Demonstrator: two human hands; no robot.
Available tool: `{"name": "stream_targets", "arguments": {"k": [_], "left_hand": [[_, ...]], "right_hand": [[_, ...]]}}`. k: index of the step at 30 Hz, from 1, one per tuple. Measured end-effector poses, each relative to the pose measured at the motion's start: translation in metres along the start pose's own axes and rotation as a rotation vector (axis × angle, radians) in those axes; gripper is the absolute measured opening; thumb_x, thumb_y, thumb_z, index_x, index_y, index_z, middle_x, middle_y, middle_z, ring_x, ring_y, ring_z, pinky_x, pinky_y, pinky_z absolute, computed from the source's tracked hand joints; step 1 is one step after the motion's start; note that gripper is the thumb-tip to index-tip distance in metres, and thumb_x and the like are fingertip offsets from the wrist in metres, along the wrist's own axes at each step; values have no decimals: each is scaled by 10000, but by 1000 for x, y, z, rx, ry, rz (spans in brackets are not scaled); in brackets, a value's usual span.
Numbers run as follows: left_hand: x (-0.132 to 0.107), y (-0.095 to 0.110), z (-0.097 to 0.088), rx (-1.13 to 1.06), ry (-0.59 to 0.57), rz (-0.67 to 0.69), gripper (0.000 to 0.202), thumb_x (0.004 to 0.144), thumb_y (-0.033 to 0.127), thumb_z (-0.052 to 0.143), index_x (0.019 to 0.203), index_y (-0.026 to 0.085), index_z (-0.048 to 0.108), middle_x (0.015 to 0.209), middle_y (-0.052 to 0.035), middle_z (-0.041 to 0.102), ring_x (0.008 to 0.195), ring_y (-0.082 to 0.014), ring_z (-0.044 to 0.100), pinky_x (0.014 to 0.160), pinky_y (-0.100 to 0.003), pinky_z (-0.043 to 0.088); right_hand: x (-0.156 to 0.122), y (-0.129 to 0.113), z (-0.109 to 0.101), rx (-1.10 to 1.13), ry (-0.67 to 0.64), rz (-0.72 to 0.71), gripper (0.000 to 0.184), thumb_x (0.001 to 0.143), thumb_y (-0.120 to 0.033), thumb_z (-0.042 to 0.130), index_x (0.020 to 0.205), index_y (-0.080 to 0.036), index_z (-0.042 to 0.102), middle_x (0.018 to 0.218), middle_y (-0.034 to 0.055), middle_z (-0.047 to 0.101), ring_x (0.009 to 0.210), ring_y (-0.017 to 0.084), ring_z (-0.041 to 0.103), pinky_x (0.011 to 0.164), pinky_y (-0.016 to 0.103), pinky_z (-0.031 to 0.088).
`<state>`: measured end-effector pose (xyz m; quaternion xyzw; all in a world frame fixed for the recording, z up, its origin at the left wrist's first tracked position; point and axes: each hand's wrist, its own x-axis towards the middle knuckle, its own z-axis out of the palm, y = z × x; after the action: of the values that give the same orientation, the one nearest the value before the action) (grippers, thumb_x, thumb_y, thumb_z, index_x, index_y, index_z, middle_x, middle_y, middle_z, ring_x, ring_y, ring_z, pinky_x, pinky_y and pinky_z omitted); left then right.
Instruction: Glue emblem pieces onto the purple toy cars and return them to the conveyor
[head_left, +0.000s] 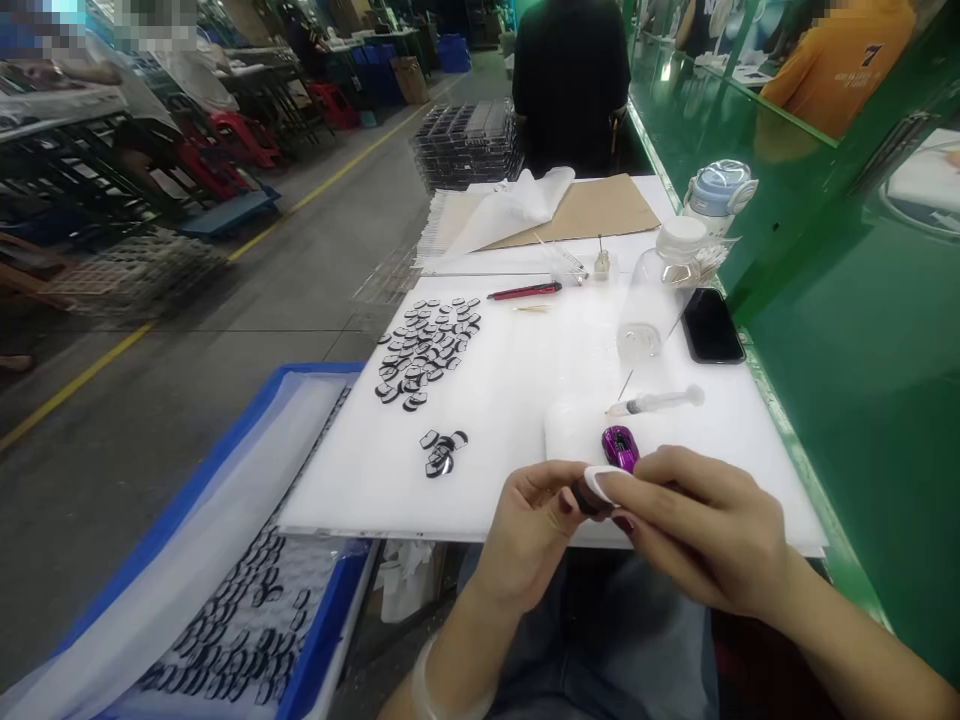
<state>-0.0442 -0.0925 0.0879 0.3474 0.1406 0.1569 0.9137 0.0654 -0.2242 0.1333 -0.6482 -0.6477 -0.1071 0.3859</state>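
Observation:
Close to the table's near edge, my left hand (pixel 525 535) pinches a small black piece (pixel 591 497) between thumb and fingers. My right hand (pixel 701 520) meets it from the other side, its fingers closed around a thin white item (pixel 606 482) pressed against the black piece; whether this is cloth or something else is not clear. Just beyond my fingers lies a shiny purple toy car (pixel 619 447). A syringe (pixel 660 401) rests behind the car. To the left are a few small black-and-silver parts (pixel 441 455) in a little cluster and a larger spread of similar parts (pixel 427 345).
On the white table (pixel 495 400) are a red pen (pixel 525 291), a clear jar (pixel 652 290), a black phone (pixel 712 325), a small bottle (pixel 601 264) and cardboard (pixel 600 208). A blue tray (pixel 345 610) of parts stands lower left. A person in black (pixel 571 85) sits ahead.

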Motion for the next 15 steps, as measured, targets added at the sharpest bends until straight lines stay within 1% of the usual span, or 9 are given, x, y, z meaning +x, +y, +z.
{"name": "stream_targets", "arguments": {"k": [2,5,7,9,10,11,12,14,15], "left_hand": [[-1,-1,3,37,43,11,274,614,396,908,772,198,803,676,-21,742,612,-98,633,640,-195,536],[-1,-2,4,56,95,24,271,593,399,918,755,213,804,730,-30,759,649,-106,650,664,-194,540],[-1,-2,4,47,75,12,266,605,406,912,765,223,806,720,-32,753,651,-111,655,671,-204,547],[-2,-2,1,59,52,8,277,625,430,896,784,221,807,699,-36,741,640,-122,651,668,-232,559],[-2,-2,0,75,46,16,294,632,450,888,793,218,807,698,-39,737,639,-129,651,671,-248,565],[-3,-2,-1,103,42,27,313,636,469,881,803,214,807,702,-43,737,647,-137,654,678,-259,571],[-3,-1,-3,150,36,35,322,644,474,875,817,211,808,707,-47,740,661,-145,661,682,-264,574],[-5,1,-4,321,28,50,297,672,439,868,847,207,808,728,-55,750,693,-167,682,687,-269,580],[-5,2,-5,454,34,71,266,691,403,862,861,206,808,754,-60,759,714,-182,693,694,-279,584]], "right_hand": [[-1,-2,3,-57,-20,-24,227,960,-102,464,1127,-132,614,805,44,577,664,120,545,562,240,449],[1,-4,-5,-121,-115,-90,207,955,-121,438,1028,-128,632,721,30,554,579,132,484,498,281,380],[2,-5,-15,-155,-159,-124,190,948,-123,454,986,-124,640,694,27,554,550,135,465,482,299,358],[1,-4,-27,-202,-145,-106,166,944,-123,490,1000,-132,646,705,23,570,555,129,486,481,296,356],[0,-2,-32,-218,-136,-67,161,950,-132,501,1004,-141,653,707,18,573,560,123,497,481,289,353],[-1,1,-37,-223,-153,-1,163,959,-146,503,981,-155,664,697,12,568,555,116,500,479,281,347],[-3,5,-41,-216,-206,85,181,970,-168,501,920,-169,674,674,6,557,540,110,494,476,275,340],[-6,16,-46,-176,-383,270,267,973,-215,521,751,-184,668,622,1,540,506,106,484,476,268,335],[-8,21,-47,-157,-478,352,295,958,-229,548,687,-188,656,603,1,543,498,109,491,477,266,337]]}}
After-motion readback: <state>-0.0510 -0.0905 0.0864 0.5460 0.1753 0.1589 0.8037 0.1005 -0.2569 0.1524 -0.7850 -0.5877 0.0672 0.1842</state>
